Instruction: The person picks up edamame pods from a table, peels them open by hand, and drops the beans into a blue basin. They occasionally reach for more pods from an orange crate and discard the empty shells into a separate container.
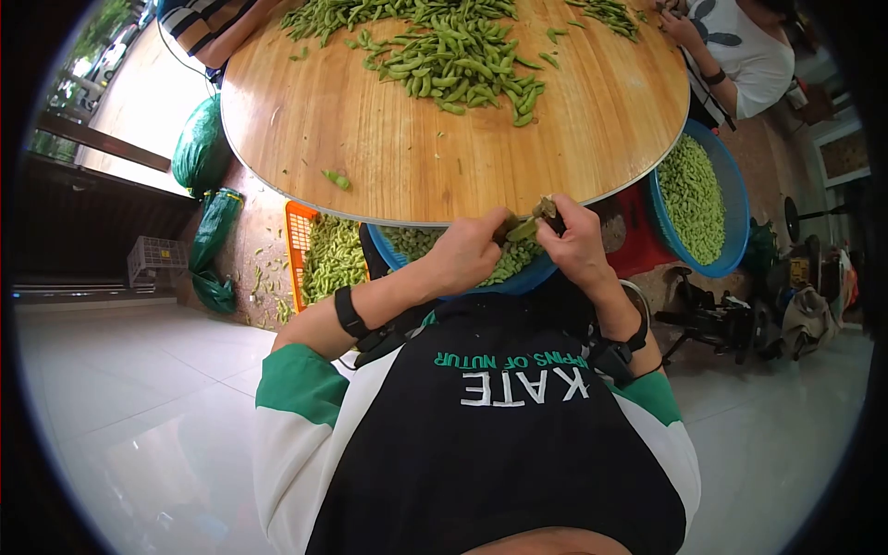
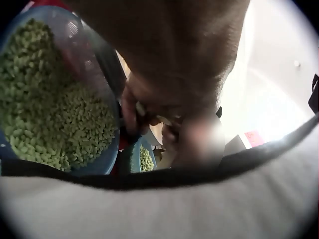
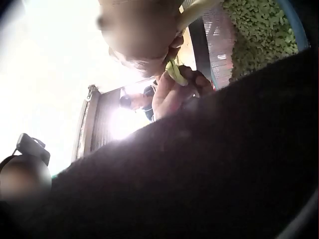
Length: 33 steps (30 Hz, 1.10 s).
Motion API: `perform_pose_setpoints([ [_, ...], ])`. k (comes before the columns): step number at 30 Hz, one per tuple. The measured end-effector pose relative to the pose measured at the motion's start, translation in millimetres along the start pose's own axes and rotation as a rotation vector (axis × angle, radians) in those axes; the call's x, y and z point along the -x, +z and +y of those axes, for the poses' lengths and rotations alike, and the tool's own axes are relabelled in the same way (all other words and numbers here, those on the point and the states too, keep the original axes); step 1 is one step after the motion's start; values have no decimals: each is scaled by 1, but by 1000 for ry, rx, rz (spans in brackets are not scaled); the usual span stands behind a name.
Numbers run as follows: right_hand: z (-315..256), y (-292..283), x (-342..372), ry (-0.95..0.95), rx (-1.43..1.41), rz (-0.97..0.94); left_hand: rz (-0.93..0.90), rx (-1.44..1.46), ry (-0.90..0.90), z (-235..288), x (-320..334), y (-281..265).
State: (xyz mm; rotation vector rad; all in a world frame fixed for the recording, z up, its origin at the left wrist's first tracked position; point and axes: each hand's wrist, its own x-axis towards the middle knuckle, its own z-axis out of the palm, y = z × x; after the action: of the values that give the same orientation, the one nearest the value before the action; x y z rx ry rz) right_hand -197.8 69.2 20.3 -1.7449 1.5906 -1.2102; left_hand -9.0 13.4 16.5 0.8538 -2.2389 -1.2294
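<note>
Close in front of the round table's near edge, my two hands meet over a blue basin (image 1: 384, 248) of green beans. A green soybean pod (image 1: 523, 230) is held between them. My left hand (image 1: 467, 252) pinches its left end with thumb and forefinger. My right hand (image 1: 575, 242) grips the other end, with darkened fingertips around it. In the right wrist view the pod (image 3: 176, 73) shows pale green between the fingers. In the left wrist view my left hand (image 2: 172, 94) hides most of the work.
A heap of pods (image 1: 453, 65) lies on the wooden table (image 1: 305, 139), a stray pod (image 1: 337, 179) nearer me. An orange crate (image 1: 296, 245) of pods stands left, a blue tub (image 1: 740, 208) of beans right. Green sacks (image 1: 199, 148) rest on the floor. Two people sit across.
</note>
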Motion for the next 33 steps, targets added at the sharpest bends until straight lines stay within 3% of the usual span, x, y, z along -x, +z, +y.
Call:
perform_pose_setpoints([
  [1,1,0,1,44,-55,16,1,1,1,6,3,-2],
  [3,-1,2,3,73,-98,5,83,272,-154,19,9,-7],
  [7,-5,20,4,156,-292,-63,72,228,-63,14,11,-20],
  [9,-8,19,2,173,-353,-123,21,-89,156,17,15,-50],
  [11,-1,24,4,160,-475,-197,-68,-416,25,20,21,-86],
  [12,-1,24,4,154,-478,-195,-67,-423,26,16,19,-97],
  [14,-4,22,5,37,-330,-285,-16,-858,-17,6,7,-114],
  [15,-9,18,4,131,-341,-338,79,-785,47,-4,-9,-115],
  [18,-8,17,3,166,-369,-350,284,-674,206,-42,-68,-108],
  [21,-5,19,6,197,-462,-285,261,-720,219,-71,-109,-102],
  [28,-2,11,3,406,-637,-291,338,-784,275,-78,-101,-95],
  [31,2,16,-10,391,-865,-256,414,-649,315,-50,-85,-83],
  [33,1,20,-18,437,-1024,-170,208,-66,38,-24,-70,-72],
])
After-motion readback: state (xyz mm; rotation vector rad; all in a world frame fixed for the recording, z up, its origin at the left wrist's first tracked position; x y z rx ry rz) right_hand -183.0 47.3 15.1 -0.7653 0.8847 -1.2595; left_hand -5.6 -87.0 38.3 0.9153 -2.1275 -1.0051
